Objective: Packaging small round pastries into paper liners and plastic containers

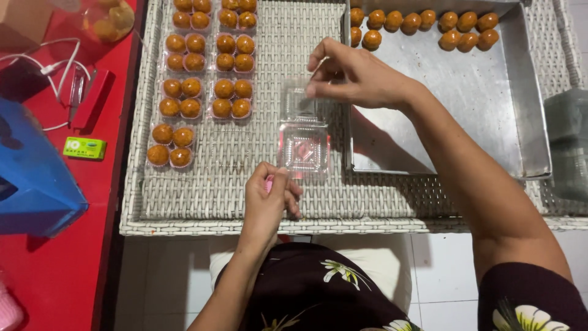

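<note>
Head view looks straight down on a clear plastic clamshell box (pixel 302 132) lying open near the middle of a white wicker table (pixel 208 190), its lid tipped up toward the far side. The right hand (pixel 352 76) reaches over from the right and pinches the upper edge of that lid between thumb and fingertips. The left hand (pixel 267 199) sits just in front of the box, at its near edge, fingers curled shut around a small pink thing (pixel 269 183) — too little of it shows to tell what it is.

Just right of the box lies a large metal tray (pixel 465 116), mostly bare, with a row of round orange-brown balls (pixel 422 27) along its far edge. To the left of the box, filled clear boxes (pixel 205 79) stand in two columns, each with four of the same balls in pink cups.

Beyond the table's left edge is a red surface (pixel 55 276) bearing a blue container (pixel 33 178), a small green packet (pixel 84 148) and a white cable (pixel 58 67).
</note>
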